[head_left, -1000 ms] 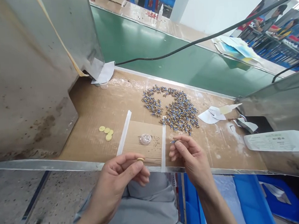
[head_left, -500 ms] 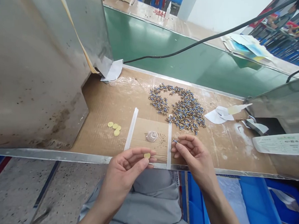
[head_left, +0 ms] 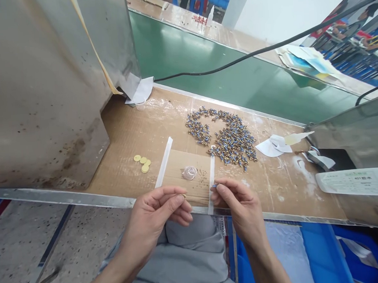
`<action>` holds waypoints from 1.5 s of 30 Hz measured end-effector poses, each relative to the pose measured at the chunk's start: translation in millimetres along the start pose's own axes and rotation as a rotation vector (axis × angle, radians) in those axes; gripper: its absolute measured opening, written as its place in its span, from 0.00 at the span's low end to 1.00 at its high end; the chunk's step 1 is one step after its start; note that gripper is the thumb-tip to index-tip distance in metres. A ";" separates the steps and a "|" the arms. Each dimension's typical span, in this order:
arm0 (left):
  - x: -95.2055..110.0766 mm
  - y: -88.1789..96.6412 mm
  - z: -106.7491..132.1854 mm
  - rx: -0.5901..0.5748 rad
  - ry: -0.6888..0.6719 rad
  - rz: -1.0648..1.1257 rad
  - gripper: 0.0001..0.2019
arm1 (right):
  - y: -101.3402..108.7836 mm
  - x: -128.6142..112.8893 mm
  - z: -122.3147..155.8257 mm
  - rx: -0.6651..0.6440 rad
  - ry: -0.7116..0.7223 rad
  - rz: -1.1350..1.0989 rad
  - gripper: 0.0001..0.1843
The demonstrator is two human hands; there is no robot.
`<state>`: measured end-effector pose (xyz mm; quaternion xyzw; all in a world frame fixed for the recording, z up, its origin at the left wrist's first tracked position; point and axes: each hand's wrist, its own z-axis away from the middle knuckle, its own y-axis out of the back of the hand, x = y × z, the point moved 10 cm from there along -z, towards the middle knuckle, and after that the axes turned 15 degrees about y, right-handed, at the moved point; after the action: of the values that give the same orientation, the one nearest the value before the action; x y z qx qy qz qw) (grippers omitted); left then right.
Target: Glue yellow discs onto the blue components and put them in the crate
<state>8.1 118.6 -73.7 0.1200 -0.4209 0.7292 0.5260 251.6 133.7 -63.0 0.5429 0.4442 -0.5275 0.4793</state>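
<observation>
Yellow disc point(head_left: 183, 195) half-hidden in left hand point(head_left: 157, 216), right hand point(head_left: 241, 206) piece point(head_left: 214, 185) indistinct

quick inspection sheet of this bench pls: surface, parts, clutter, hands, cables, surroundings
surface: cardboard-covered bench, scuffed, with two white strips lying on it.
job's things: pile of blue and brass parts; four loose yellow discs; small clear cup between the strips.
clutter: white paper scraps right of the pile; white packet at the right edge.
hands: left hand pinches a yellow disc in its fingers; right hand pinches a blue-tipped part.
cables: black cable runs above the green belt.
surroundings: stained metal housing on the left; blue bins below the bench.
</observation>
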 end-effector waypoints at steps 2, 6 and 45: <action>1.8 2.3 -0.1 0.000 -0.008 -0.028 0.13 | -1.2 -1.2 0.4 0.010 0.008 0.004 0.20; 8.4 6.3 1.6 0.022 -0.047 -0.071 0.13 | -3.7 -1.1 -0.7 -0.030 -0.011 0.030 0.22; 10.0 -1.4 -1.0 0.000 -0.114 -0.258 0.10 | -9.5 -65.3 -20.8 -0.356 0.485 0.731 0.09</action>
<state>5.4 126.2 -67.4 0.2143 -0.4310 0.6475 0.5909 242.1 157.1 1.4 0.6806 0.4066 -0.0976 0.6016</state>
